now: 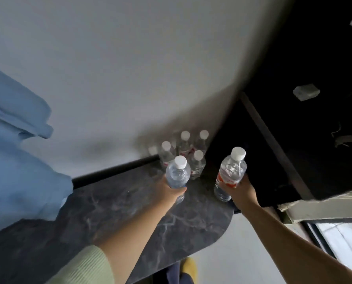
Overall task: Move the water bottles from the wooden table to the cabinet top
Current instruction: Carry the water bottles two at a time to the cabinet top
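— What's over on the left?

— A big pale-blue plastic container [17,152], blurred, on the dark marble-patterned cabinet top [117,210]. Next, the left hand [170,191], fingers wrapped round a clear plastic water bottle with a white cap [178,173], upright over the counter.

— And behind it?

— A cluster of clear white-capped bottles [183,152] standing in the corner by the wall.

— The right?

— The right hand [239,190] grasps a clear red-labelled bottle [230,173], tilted slightly, near the counter's edge.
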{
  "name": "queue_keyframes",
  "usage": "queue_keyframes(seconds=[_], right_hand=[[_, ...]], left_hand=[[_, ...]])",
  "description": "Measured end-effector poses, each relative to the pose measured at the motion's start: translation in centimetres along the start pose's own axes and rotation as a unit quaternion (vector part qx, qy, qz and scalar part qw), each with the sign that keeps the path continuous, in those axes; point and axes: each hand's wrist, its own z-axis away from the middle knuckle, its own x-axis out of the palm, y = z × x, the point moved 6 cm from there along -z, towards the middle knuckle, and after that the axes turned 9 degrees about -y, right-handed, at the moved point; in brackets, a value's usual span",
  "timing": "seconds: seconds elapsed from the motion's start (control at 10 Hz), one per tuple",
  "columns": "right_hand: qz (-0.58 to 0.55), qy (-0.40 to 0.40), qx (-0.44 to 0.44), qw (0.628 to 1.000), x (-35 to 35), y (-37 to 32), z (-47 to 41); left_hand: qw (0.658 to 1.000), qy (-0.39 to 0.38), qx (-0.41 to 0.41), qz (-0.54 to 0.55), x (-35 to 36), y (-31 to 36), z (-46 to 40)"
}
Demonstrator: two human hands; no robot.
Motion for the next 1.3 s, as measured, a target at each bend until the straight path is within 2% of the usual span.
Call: queue_keyframes(seconds=[0.1,0.2,0.4,0.5,0.6,0.8,1.0,1.2,1.3], right_hand=[[-0.015,0.0,0.005,1.0,2.7,1.5,-4.8],[-0.041,0.014,-0.003,0.999,4.5,2.5,-8.6],[-0.054,-0.013,0.034,0.998,7.2,5.3,-13.1],[-0.038,-0.032,0.044,0.998,7.7,6.4,-14.2],[-0.02,-0.042,0.054,0.997,7.9,6.7,-14.7],[-0.019,-0.036,-0.015,0.999,7.9,5.5,-15.0],[-0.019,-0.058,0.008,0.998,7.9,5.5,-14.2],[-0.076,-0.085,0.024,0.993,6.5,3.8,-10.6],[-0.073,-0.085,0.024,0.993,4.7,1.9,-8.2]], left_hand=[[0.999,-0.01,0.008,0.029,1.6,-1.7,-4.7],[0.998,0.029,0.003,0.063,2.5,-2.9,-8.0],[0.982,0.124,-0.016,0.144,4.2,-5.0,-10.8],[0.983,0.128,-0.014,0.129,4.3,-5.8,-11.7],[0.987,0.119,0.019,0.105,4.2,-7.0,-12.7],[0.994,0.089,0.035,0.048,4.2,-7.2,-12.8],[0.997,0.052,0.032,0.04,3.9,-6.7,-12.3],[0.997,0.071,0.03,0.013,2.5,-5.1,-9.4],[0.998,0.05,0.037,0.003,1.6,-3.3,-7.4]])
